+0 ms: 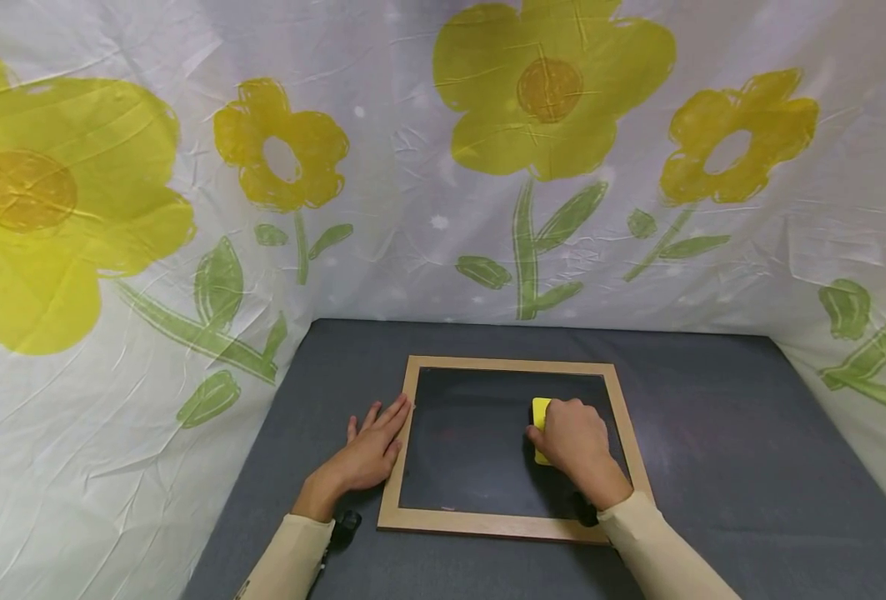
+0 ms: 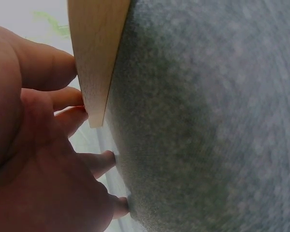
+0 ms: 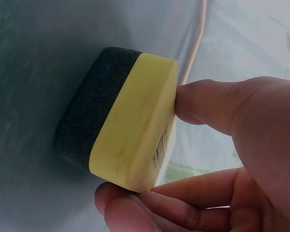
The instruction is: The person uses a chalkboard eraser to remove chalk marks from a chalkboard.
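A small chalkboard (image 1: 473,450) with a light wooden frame (image 1: 488,525) lies flat on the dark table. Over its right half my right hand (image 1: 581,442) grips a yellow chalkboard eraser (image 1: 539,412). In the right wrist view, thumb and fingers hold the yellow body of the eraser (image 3: 130,116), and its dark foam side faces the board surface. My left hand (image 1: 363,454) is spread at the board's left edge, some fingertips touching the frame. The left wrist view shows two fingertips on the table cloth beside the frame (image 2: 96,63).
The dark grey cloth (image 1: 735,450) covers the table on all sides of the board. White fabric (image 1: 397,208) printed with yellow flowers hangs behind and at both sides. A black wrist device (image 1: 347,525) sits under the left wrist.
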Motion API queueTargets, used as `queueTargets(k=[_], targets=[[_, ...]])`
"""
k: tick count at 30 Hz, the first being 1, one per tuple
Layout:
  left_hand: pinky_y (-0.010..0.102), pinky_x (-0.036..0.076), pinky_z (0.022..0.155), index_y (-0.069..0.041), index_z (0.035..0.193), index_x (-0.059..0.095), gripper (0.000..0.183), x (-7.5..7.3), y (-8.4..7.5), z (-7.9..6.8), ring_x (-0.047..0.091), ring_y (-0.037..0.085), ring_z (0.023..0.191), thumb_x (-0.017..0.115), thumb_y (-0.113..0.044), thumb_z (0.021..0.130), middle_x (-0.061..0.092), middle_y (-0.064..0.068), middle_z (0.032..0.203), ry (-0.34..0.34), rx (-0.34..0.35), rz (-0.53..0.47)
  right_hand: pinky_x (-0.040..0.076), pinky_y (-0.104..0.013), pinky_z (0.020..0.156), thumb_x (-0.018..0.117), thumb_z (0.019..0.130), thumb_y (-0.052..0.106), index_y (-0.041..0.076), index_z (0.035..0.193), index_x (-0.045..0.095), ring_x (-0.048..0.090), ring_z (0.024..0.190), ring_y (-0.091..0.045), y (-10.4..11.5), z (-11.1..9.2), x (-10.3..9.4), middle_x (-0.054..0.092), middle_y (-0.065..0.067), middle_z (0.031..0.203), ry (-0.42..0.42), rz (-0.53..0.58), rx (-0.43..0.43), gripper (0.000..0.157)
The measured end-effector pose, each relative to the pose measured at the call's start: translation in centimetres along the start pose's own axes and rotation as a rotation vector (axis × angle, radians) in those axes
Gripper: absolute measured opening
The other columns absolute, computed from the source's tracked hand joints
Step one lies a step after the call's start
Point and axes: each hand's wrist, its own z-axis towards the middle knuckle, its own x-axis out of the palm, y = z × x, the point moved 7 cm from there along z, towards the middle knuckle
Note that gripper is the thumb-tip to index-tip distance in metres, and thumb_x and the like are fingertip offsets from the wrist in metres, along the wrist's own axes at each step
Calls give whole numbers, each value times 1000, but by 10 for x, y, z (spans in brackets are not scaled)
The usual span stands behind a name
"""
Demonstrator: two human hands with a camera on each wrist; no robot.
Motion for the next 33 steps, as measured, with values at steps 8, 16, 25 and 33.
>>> queueTargets(k=[8, 16, 25, 33], targets=[[85, -3, 123, -10, 174, 30, 68, -2, -5, 2, 10, 53, 168, 56, -10, 112, 19, 9, 185, 55, -77, 63, 55, -40, 56, 85, 94, 44, -1, 97, 76, 60, 63, -25, 14, 3, 5, 66, -12, 76, 26, 13, 1, 46], [86, 0, 123, -11, 175, 29, 68, -1, -4, 2, 11, 51, 169, 56, -11, 113, 18, 8, 185, 64, -88, 99, 57, -40, 59, 85, 94, 44, -3, 103, 75, 61, 64, -24, 26, 5, 7, 64, -11, 76, 27, 12, 14, 49], [86, 0, 123, -10, 174, 29, 68, -1, -3, 2, 12, 51, 169, 56, -12, 112, 19, 8, 185, 60, -80, 98, 59, -41, 60, 84, 94, 46, -3, 106, 75, 61, 64, -24, 42, 6, 11, 66, -12, 78, 20, -10, -2, 51], [86, 0, 123, -9, 174, 30, 67, -2, -7, 1, 12, 52, 168, 55, -8, 112, 20, 9, 184, 53, -80, 83, 61, -41, 61, 85, 94, 48, -1, 104, 78, 61, 65, -24, 64, 7, 14, 66, -12, 79, 14, -27, -34, 50]])
